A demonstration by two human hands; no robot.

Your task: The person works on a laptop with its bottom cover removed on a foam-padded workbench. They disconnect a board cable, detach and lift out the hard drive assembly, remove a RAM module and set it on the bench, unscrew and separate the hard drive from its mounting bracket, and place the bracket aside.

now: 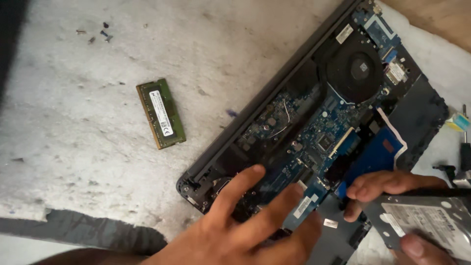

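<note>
Opened laptop (274, 122) lies bottom-up on pale mat (98, 127), blue board and black fan (354, 68) exposed. Left hand (245, 225) spread, fingertips pressing board near laptop's lower corner. Right hand (392, 206) pinches silver hard drive (427, 221), white label up, just above drive bay. Green memory stick (161, 114) lies apart on mat, loose screws (98, 33) beyond.

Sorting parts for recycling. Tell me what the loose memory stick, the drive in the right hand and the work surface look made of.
Memory stick: green circuit board, matte, with a white paper label.
Drive: bare metal casing, probably aluminium, dull silver sheen, white label on top; right hand grips it.
Work surface: white foam sheet, it seems, grainy, stained, torn at the near edge.
</note>
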